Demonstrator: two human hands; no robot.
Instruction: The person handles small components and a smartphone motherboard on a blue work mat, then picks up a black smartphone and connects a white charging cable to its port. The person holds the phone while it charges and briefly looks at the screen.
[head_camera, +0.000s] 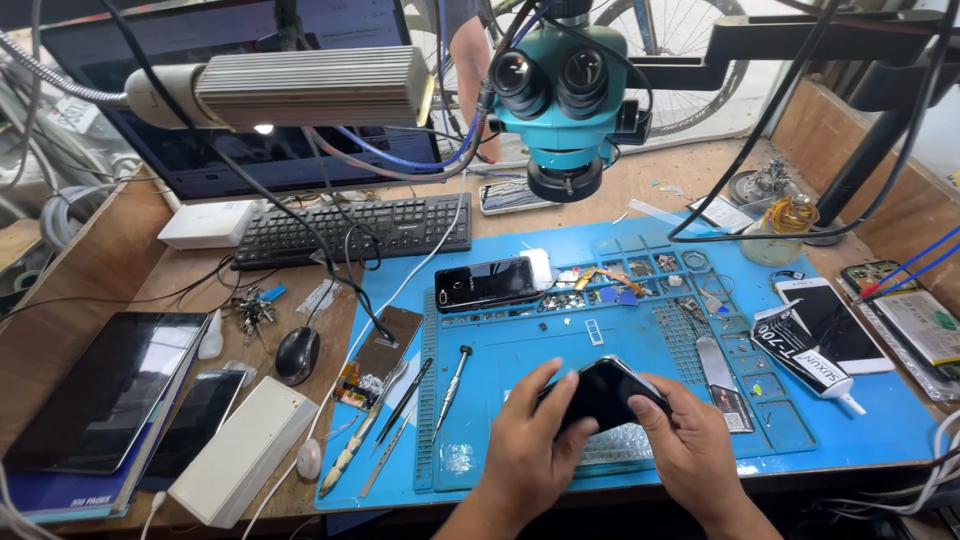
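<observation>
Phone (600, 392), black and glossy, sits tilted between both hands just above the blue work mat (860, 420), over a patch of bubble wrap (620, 445). Left hand (525, 450) clamps its near-left edge with thumb on top; right hand (690, 445) curls its fingers around the right end. Beside them lie a glue tube (805, 358), a small screwdriver (452, 378) and tweezers (405, 400). Loose screws and parts fill the mat's trays (640, 285). The slick casing could slip from this edge grip, or a nudged elbow could scatter those tiny parts.
</observation>
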